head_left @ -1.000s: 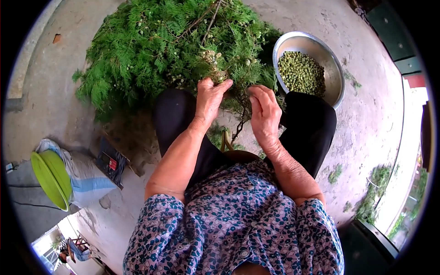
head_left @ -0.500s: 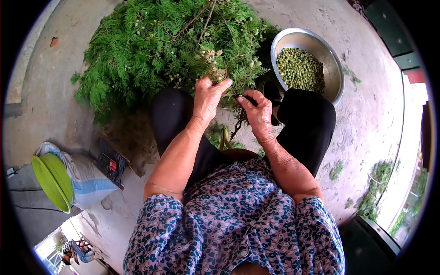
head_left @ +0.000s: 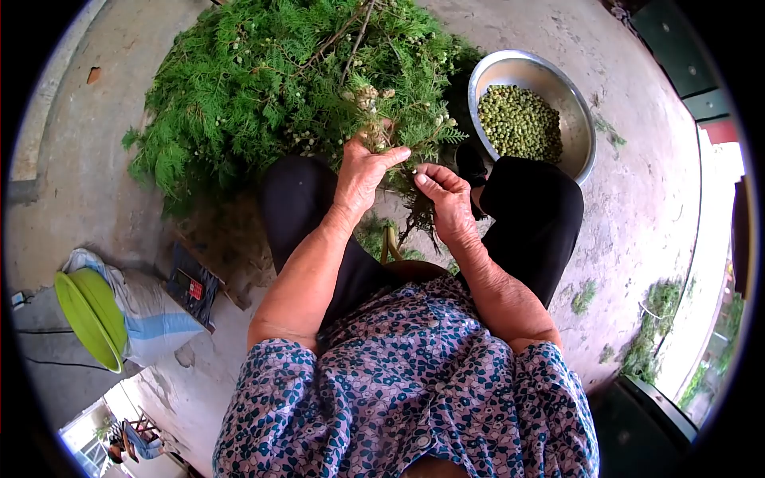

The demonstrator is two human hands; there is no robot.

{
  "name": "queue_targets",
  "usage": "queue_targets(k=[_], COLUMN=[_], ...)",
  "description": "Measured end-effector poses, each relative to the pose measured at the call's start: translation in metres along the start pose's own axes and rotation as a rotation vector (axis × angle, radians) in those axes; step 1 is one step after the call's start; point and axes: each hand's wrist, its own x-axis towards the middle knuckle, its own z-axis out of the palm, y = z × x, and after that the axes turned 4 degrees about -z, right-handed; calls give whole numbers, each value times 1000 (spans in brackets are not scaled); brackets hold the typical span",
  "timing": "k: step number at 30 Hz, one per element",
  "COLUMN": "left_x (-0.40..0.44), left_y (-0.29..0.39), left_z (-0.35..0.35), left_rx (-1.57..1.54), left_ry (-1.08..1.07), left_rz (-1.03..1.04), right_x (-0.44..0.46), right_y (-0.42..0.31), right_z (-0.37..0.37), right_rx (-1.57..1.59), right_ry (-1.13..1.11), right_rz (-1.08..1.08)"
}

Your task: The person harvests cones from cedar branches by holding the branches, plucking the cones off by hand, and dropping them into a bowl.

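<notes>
A big heap of green leafy branches [head_left: 239, 88] with small pale cones lies in front of my knees. My left hand [head_left: 364, 174] is wrapped round a leafy branch [head_left: 422, 127] at the near edge of the heap; a brownish cluster [head_left: 367, 99] shows just beyond its fingers. To the right, my right hand [head_left: 448, 195] has thumb and forefinger brought together by the twigs, with a tiny pale bit at the fingertips too small to name. Beyond my right knee stands a metal basin [head_left: 580, 119] partly filled with small green cones [head_left: 519, 123].
At the left stand a lime green tub [head_left: 89, 319] and a pale sack [head_left: 155, 315], with a dark board [head_left: 194, 287] beside them. Green scraps [head_left: 584, 296] lie on the concrete floor at the right. Another person [head_left: 135, 442] shows in the far lower left.
My right hand has come down and left from beside the foliage, its fingers drawing together near the twigs. My left hand keeps its grip, and the branch has shifted slightly.
</notes>
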Motion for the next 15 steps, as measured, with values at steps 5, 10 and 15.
queue_targets(k=[5, 10, 15], left_x=[0, 0, -3], left_y=[1, 1, 2], left_z=[0, 0, 0], left_rx=[33, 37, 38], left_ry=[9, 28, -11], left_rz=[20, 19, 24], right_x=[-1, -3, 9], right_y=[6, 2, 1], right_z=[-5, -6, -20], right_rx=[118, 119, 279], right_ry=[-51, -62, 36], right_rz=[6, 49, 34])
